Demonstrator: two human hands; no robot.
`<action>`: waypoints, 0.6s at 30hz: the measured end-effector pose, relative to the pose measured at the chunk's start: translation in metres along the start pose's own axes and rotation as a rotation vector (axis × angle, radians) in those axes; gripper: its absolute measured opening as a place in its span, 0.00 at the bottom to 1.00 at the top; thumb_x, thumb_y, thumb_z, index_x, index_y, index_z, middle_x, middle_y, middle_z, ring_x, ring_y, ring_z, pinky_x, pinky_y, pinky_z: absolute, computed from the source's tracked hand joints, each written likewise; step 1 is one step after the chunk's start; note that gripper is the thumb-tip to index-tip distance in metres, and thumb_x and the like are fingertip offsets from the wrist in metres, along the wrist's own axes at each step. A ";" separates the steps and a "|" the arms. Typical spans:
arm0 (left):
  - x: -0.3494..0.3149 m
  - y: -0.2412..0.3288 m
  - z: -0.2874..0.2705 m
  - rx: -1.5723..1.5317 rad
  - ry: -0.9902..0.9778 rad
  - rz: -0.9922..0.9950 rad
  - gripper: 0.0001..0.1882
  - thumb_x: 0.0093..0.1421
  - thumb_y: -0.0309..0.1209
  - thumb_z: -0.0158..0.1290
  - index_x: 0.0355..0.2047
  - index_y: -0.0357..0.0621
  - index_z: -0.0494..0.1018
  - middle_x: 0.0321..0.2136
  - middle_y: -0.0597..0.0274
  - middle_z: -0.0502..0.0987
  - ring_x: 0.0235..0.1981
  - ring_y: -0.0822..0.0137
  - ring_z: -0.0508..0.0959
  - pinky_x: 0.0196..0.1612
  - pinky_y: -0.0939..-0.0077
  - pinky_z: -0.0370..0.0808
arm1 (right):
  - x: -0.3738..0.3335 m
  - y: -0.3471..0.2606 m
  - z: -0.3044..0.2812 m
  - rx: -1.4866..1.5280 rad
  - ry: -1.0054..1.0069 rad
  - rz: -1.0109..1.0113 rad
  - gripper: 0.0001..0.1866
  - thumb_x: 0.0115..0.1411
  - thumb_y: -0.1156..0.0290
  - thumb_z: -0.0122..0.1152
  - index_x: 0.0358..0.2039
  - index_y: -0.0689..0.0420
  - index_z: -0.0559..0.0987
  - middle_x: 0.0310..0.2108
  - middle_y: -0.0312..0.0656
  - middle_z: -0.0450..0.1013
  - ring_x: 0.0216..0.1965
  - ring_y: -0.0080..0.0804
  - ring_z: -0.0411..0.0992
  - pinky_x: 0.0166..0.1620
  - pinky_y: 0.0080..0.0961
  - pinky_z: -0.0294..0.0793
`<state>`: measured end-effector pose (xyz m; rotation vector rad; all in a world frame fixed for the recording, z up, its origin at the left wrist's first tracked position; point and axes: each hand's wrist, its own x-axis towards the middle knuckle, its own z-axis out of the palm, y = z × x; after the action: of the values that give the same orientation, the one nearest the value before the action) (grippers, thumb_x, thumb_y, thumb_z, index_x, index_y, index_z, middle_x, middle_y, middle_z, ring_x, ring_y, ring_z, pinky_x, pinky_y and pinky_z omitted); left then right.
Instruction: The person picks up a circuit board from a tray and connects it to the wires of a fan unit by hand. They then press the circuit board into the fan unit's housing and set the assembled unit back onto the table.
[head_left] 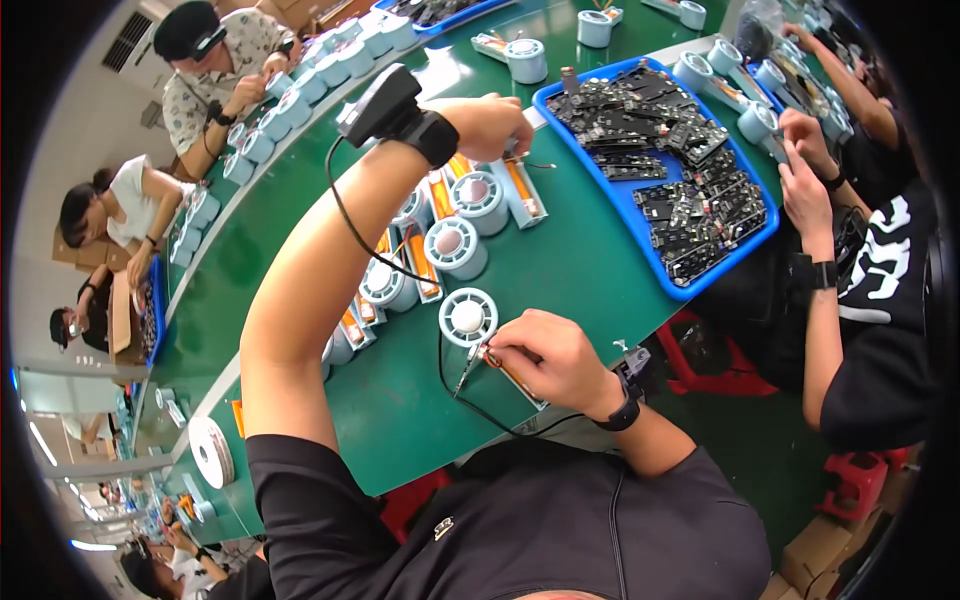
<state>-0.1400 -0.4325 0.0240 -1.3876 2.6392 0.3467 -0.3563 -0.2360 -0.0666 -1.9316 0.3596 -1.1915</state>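
Observation:
A row of light-blue round handheld fans with open handles and orange inner parts lies on the green table. My left hand reaches across to its far end, fingers curled over the upper end of a fan with an open handle. My hand hides the fan's head, and a thin wire sticks out beside it. Closer to me lies another fan, its handle partly under my right hand. The thumb and forefinger of that hand pinch small red wires just below the round head.
A blue tray piled with black circuit boards stands at right. A black cable loops over the table's near edge. At left stands a white spool. Co-workers sit along the far-left line of fans; another person's hands work at right.

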 end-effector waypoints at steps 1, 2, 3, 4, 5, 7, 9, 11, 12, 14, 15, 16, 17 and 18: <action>0.004 0.003 -0.005 0.011 -0.110 -0.033 0.22 0.48 0.16 0.48 0.40 0.47 0.82 0.44 0.59 0.77 0.47 0.51 0.75 0.50 0.63 0.74 | -0.001 0.000 0.000 -0.015 0.018 0.001 0.07 0.55 0.83 0.69 0.34 0.61 0.81 0.31 0.41 0.81 0.26 0.33 0.74 0.29 0.28 0.73; 0.009 0.004 -0.011 0.023 -0.111 -0.012 0.22 0.48 0.16 0.48 0.40 0.47 0.82 0.44 0.59 0.77 0.47 0.51 0.75 0.50 0.63 0.74 | -0.002 0.001 0.000 -0.002 0.014 0.004 0.06 0.55 0.83 0.69 0.34 0.61 0.81 0.31 0.41 0.81 0.26 0.34 0.75 0.29 0.28 0.73; 0.013 0.005 -0.019 -0.061 -0.231 -0.091 0.19 0.51 0.22 0.50 0.41 0.49 0.83 0.42 0.58 0.80 0.45 0.56 0.78 0.48 0.64 0.75 | -0.002 0.000 -0.001 0.009 0.011 0.003 0.06 0.56 0.82 0.69 0.34 0.61 0.81 0.31 0.41 0.81 0.26 0.34 0.75 0.30 0.29 0.74; 0.017 0.005 -0.027 -0.142 -0.351 -0.171 0.18 0.54 0.28 0.51 0.43 0.50 0.84 0.41 0.58 0.84 0.44 0.61 0.81 0.46 0.64 0.77 | -0.002 -0.001 -0.001 0.019 0.009 0.001 0.06 0.56 0.82 0.69 0.34 0.61 0.81 0.31 0.41 0.81 0.27 0.35 0.76 0.30 0.30 0.74; 0.025 0.001 -0.027 -0.134 -0.383 -0.142 0.19 0.52 0.28 0.51 0.43 0.50 0.84 0.40 0.57 0.85 0.43 0.62 0.82 0.45 0.66 0.77 | -0.002 0.000 -0.002 -0.007 0.035 -0.004 0.06 0.56 0.82 0.69 0.34 0.61 0.81 0.31 0.41 0.81 0.27 0.35 0.76 0.30 0.30 0.74; 0.036 -0.008 -0.029 -0.095 -0.402 -0.094 0.21 0.51 0.27 0.50 0.44 0.49 0.84 0.39 0.56 0.86 0.41 0.64 0.83 0.43 0.67 0.77 | -0.004 0.001 -0.003 0.008 0.022 0.006 0.05 0.57 0.81 0.69 0.34 0.60 0.82 0.31 0.41 0.80 0.27 0.35 0.76 0.31 0.29 0.74; 0.049 -0.012 -0.032 -0.159 -0.544 -0.268 0.20 0.49 0.27 0.48 0.41 0.46 0.84 0.32 0.57 0.84 0.38 0.60 0.83 0.41 0.66 0.77 | -0.006 0.000 -0.007 -0.007 0.044 0.013 0.05 0.57 0.80 0.69 0.34 0.60 0.82 0.30 0.41 0.80 0.28 0.35 0.77 0.31 0.29 0.74; 0.067 -0.018 -0.041 -0.156 -0.448 -0.322 0.21 0.49 0.27 0.50 0.43 0.46 0.83 0.36 0.56 0.83 0.41 0.60 0.82 0.43 0.66 0.78 | -0.004 -0.004 -0.007 0.013 0.015 0.051 0.04 0.58 0.79 0.68 0.35 0.60 0.82 0.30 0.41 0.79 0.27 0.34 0.77 0.31 0.29 0.74; 0.079 -0.020 -0.044 -0.178 -0.358 -0.388 0.21 0.49 0.26 0.52 0.45 0.47 0.82 0.41 0.55 0.83 0.44 0.59 0.82 0.44 0.65 0.78 | -0.004 -0.005 -0.008 0.021 0.003 0.073 0.04 0.59 0.79 0.68 0.35 0.60 0.82 0.30 0.41 0.79 0.27 0.33 0.77 0.31 0.28 0.74; 0.101 -0.033 -0.041 -0.201 -0.250 -0.423 0.23 0.49 0.26 0.54 0.47 0.47 0.81 0.45 0.54 0.83 0.47 0.58 0.81 0.45 0.64 0.78 | 0.000 -0.005 -0.009 0.024 0.013 0.090 0.04 0.59 0.78 0.68 0.35 0.60 0.82 0.30 0.41 0.79 0.28 0.34 0.77 0.32 0.29 0.75; 0.110 -0.046 -0.030 -0.085 0.024 -0.373 0.24 0.48 0.26 0.56 0.49 0.48 0.80 0.50 0.52 0.79 0.51 0.56 0.79 0.48 0.61 0.78 | 0.000 -0.007 -0.008 0.053 0.004 0.111 0.04 0.59 0.77 0.67 0.35 0.59 0.82 0.31 0.41 0.79 0.29 0.35 0.78 0.34 0.30 0.76; 0.118 -0.059 -0.019 0.024 0.300 -0.317 0.26 0.47 0.26 0.58 0.50 0.49 0.78 0.55 0.50 0.76 0.55 0.54 0.77 0.50 0.57 0.77 | 0.000 -0.010 -0.007 0.082 -0.003 0.132 0.04 0.59 0.76 0.67 0.35 0.59 0.81 0.31 0.42 0.80 0.30 0.36 0.78 0.35 0.31 0.77; 0.132 -0.072 -0.009 0.124 0.589 -0.263 0.29 0.45 0.25 0.60 0.52 0.51 0.77 0.59 0.48 0.73 0.58 0.51 0.75 0.53 0.54 0.77 | 0.001 -0.011 -0.008 0.045 -0.004 0.130 0.04 0.59 0.76 0.67 0.35 0.59 0.81 0.31 0.42 0.80 0.30 0.36 0.78 0.35 0.31 0.77; 0.144 -0.088 0.006 0.116 0.616 -0.249 0.29 0.45 0.25 0.60 0.52 0.51 0.77 0.59 0.48 0.73 0.58 0.51 0.75 0.53 0.54 0.77 | 0.002 -0.012 -0.006 0.060 -0.015 0.136 0.04 0.60 0.77 0.67 0.36 0.59 0.82 0.30 0.41 0.79 0.28 0.32 0.77 0.32 0.28 0.75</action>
<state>-0.1487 -0.5928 -0.0269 -2.0094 2.7999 -0.3121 -0.3624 -0.2323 -0.0551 -1.8330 0.4348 -1.0874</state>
